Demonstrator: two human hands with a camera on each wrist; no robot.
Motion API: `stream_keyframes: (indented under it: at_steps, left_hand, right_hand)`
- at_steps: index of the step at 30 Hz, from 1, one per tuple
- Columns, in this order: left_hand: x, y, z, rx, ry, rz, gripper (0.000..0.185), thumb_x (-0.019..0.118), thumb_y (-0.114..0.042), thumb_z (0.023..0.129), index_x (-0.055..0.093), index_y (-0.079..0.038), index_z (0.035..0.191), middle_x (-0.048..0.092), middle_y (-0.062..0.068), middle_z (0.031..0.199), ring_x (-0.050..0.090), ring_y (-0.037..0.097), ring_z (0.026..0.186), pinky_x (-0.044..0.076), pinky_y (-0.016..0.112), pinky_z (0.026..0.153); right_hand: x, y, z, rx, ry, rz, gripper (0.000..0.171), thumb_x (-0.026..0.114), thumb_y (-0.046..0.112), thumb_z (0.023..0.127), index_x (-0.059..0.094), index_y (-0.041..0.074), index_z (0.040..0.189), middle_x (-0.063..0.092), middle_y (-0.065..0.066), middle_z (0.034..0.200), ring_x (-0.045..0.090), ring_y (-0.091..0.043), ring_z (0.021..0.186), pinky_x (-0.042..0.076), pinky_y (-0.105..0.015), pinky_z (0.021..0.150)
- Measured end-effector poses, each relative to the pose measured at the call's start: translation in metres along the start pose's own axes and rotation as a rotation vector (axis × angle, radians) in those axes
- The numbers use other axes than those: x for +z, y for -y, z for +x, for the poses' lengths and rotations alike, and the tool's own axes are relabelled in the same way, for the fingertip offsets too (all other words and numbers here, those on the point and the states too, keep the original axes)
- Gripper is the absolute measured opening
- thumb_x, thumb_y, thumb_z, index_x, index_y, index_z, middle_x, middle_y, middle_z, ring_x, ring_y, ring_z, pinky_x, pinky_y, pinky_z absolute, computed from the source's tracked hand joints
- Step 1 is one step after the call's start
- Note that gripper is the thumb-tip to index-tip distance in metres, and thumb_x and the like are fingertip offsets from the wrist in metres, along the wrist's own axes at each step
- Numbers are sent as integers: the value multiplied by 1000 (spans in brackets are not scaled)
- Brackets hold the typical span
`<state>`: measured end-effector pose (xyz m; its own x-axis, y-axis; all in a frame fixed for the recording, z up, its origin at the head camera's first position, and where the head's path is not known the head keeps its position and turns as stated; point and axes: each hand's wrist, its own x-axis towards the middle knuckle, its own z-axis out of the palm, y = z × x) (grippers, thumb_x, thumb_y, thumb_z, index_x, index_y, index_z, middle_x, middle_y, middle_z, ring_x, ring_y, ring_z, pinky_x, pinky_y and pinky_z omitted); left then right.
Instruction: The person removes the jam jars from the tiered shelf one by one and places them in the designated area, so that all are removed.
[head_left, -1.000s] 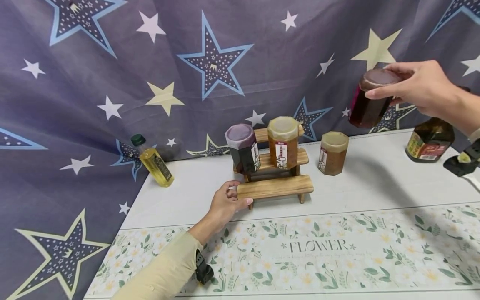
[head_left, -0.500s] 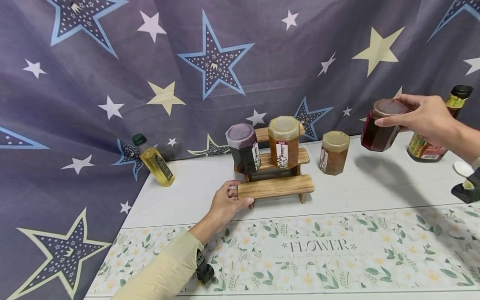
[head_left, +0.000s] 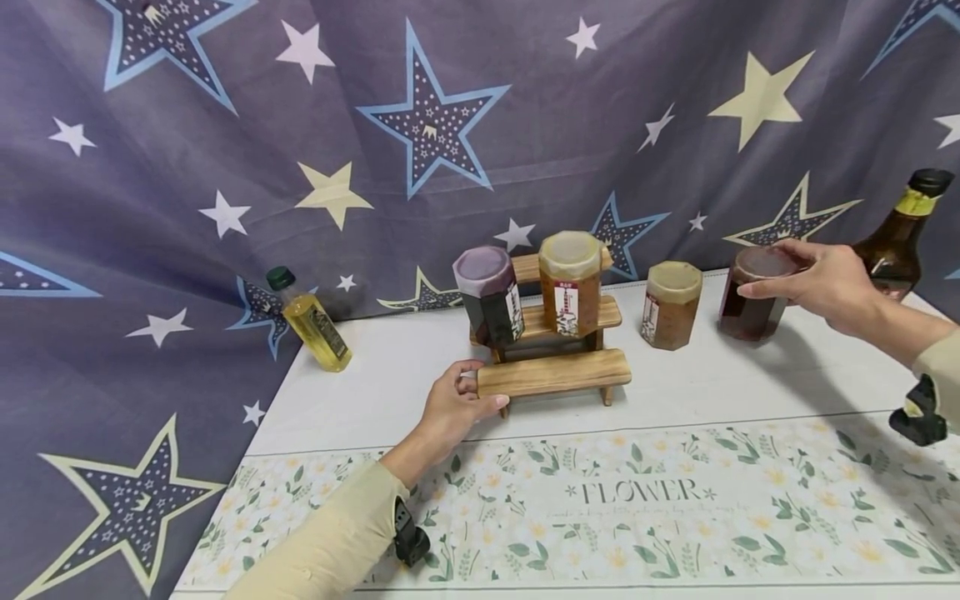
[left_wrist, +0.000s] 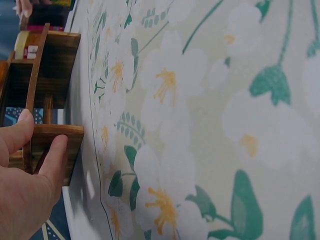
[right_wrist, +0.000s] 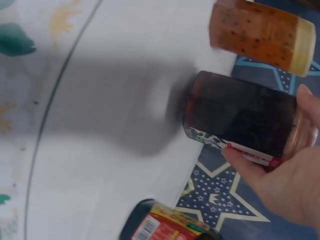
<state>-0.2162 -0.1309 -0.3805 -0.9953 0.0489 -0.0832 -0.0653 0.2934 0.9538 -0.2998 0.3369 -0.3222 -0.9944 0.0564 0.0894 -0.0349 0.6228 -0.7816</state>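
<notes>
Purple starry cloth (head_left: pixel 540 179) hangs behind the white tabletop (head_left: pixel 705 396) and stand (head_left: pixel 555 374).

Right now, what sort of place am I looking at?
Probably a staged indoor setup rather than a working kitchen: a star-print cloth hangs behind the table, where jars stand on a wooden rack.

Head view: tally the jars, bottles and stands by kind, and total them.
Stands: 1 (wooden stand)
Jars: 4 (purple-topped jar, shelved amber jar, unshelved amber jar, hand-held jar)
Bottles: 2 (yellow bottle, brown bottle)
Total: 7
</notes>
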Motion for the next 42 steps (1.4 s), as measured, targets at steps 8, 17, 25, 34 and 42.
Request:
stream_keyframes:
  at_steps: [8, 17, 25, 34, 42]
  left_hand:
    - [0, 0, 1, 1, 5, 1, 63, 80, -8, 79, 48, -8, 133, 53, 6, 87, 46, 14, 65, 43, 28, 60]
    - [0, -1, 1, 2, -3, 10, 63, 80, -9, 79, 48, -8, 133, 51, 5, 84, 44, 13, 64, 40, 26, 58]
    - [0, -1, 0, 0, 1, 14, 64, 79, -10, 80, 47, -8, 135, 53, 6, 86, 45, 13, 64, 41, 27, 59]
    - [0, -1, 0, -5, 0, 12, 63, 79, -9, 80, 47, -8, 134, 53, 5, 86, 45, 13, 64, 41, 26, 58]
    - [1, 0, 1, -3, -4, 8, 63, 80, -8, 79, 48, -8, 133, 53, 5, 84, 45, 13, 63, 41, 26, 58]
  right_hand:
    - [6, -10, -3, 13, 13, 6, 99, 85, 34, 74, 30, -3, 148, 42, -26, 134, 49, 10, 70, 51, -23, 58]
    - [5, -16, -3, -13, 11, 52, 92, 84, 29, 76, 33, -4, 145, 52, 23, 84, 56, 5, 70, 53, -24, 59]
    - [7, -20, -3, -95, -24, -19, 74, 84, 29, 76, 47, -2, 131, 52, 23, 84, 53, 6, 70, 49, -21, 56]
    - [-6, -15, 0, -43, 95, -67, 92, 76, 36, 84, 24, -3, 149, 40, -34, 137, 50, -37, 116, 50, -36, 80]
    - [-19, 21, 9, -69, 60, -87, 99, 72, 42, 85, 13, 5, 154, 20, -31, 151, 22, -50, 135, 26, -66, 99]
